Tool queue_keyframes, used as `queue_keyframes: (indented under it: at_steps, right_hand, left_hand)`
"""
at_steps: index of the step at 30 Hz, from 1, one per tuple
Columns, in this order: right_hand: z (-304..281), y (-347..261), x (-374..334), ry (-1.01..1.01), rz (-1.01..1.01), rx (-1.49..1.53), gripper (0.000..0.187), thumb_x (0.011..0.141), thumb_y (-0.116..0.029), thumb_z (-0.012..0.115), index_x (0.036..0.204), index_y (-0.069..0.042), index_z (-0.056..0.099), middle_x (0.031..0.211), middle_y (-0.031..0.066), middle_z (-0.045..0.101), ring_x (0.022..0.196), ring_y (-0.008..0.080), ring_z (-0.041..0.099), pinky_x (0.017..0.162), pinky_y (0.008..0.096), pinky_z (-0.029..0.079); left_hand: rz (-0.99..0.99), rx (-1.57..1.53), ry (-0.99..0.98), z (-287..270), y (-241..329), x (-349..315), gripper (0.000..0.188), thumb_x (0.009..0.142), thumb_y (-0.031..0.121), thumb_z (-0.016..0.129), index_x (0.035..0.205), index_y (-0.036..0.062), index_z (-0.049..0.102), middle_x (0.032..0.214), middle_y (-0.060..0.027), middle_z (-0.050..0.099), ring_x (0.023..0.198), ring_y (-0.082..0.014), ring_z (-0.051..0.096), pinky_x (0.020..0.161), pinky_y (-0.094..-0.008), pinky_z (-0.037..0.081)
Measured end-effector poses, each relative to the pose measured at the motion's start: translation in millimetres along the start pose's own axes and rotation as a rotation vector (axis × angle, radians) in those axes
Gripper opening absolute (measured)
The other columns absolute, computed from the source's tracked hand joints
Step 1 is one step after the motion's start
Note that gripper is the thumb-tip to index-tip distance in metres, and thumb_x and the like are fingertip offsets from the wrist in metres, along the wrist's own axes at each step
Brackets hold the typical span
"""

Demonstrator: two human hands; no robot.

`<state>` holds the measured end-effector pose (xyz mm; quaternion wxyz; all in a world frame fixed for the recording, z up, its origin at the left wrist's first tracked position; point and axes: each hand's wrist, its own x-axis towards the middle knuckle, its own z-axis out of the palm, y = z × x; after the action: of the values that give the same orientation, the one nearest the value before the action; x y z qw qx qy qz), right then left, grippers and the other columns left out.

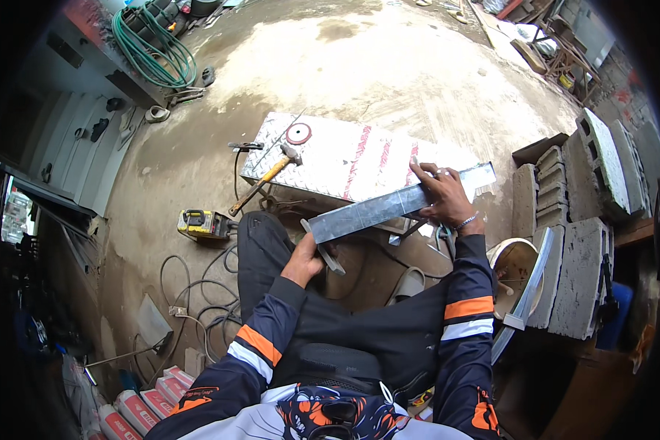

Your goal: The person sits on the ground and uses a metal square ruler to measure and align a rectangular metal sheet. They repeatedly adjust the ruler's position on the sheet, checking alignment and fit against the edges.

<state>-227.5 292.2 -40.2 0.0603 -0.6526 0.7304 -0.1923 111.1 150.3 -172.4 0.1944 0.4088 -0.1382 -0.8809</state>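
Note:
A long flat-sided piece of galvanized metal (370, 213) lies slanted in front of me, its right end farther away. Thin cross lines mark its upper face. My left hand (303, 264) is closed at its near left end, where a narrow grey metal bar (332, 264) crosses that end; the fingers are partly hidden below. My right hand (444, 194) grips the piece toward its far right end, fingers over the top edge. Just beyond is a low tread-plate box (319, 165), carrying a yellow-handled hammer (275, 173) and a red-rimmed disc (298, 133).
A yellow-and-black machine (202, 224) stands on the floor at left, near looped cables (198, 290). Concrete blocks (579, 271) are stacked at right beside a white bucket (512, 253) with a metal strip (529, 286) leaning across it. A green hose (150, 55) hangs at far left.

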Motion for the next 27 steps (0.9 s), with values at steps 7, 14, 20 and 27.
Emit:
queue_keyframes:
  at_steps: [7,14,20,27]
  right_hand:
    - [-4.0,2.5,15.4,0.008,0.021,0.046,0.109,0.064,-0.048,0.093,0.159,-0.024,0.045,0.146,0.0113,0.057,0.131,0.0335,0.057,0.119,0.0468,0.033]
    - [11.4,17.4,39.4,0.215,0.108,0.150,0.071,0.086,-0.059,0.077,0.142,-0.016,0.066,0.131,0.0130,0.068,0.114,0.0351,0.065,0.100,0.0442,0.050]
    - [21.7,21.7,54.0,0.372,0.033,0.104,0.042,0.092,-0.038,0.075,0.129,-0.017,0.075,0.118,0.0081,0.073,0.099,0.0303,0.069,0.086,0.0395,0.055]
    - [18.9,26.2,60.9,0.332,0.029,0.183,0.036,0.090,-0.032,0.077,0.123,-0.018,0.078,0.112,0.0052,0.075,0.094,0.0278,0.070,0.086,0.0379,0.055]
  left_hand:
    - [0.056,0.334,0.217,-8.8,20.9,-19.9,0.032,0.106,0.035,0.060,0.101,0.0037,0.059,0.089,-0.0140,0.068,0.063,-0.0189,0.056,0.051,-0.0338,0.046]
    - [0.455,0.390,0.357,1.8,35.8,-47.6,0.041,0.106,0.043,0.061,0.107,0.0022,0.057,0.097,-0.0114,0.064,0.066,-0.0121,0.052,0.049,-0.0274,0.045]
    - [0.945,0.943,0.320,36.1,60.3,-85.5,0.050,0.101,0.045,0.071,0.117,-0.0011,0.064,0.097,-0.0049,0.064,0.082,-0.0151,0.061,0.072,-0.0311,0.053]
    - [1.183,1.783,-0.082,54.9,102.8,-146.6,0.079,0.067,0.053,0.091,0.121,0.0010,0.067,0.105,-0.0116,0.062,0.098,-0.0320,0.062,0.086,-0.0413,0.051]
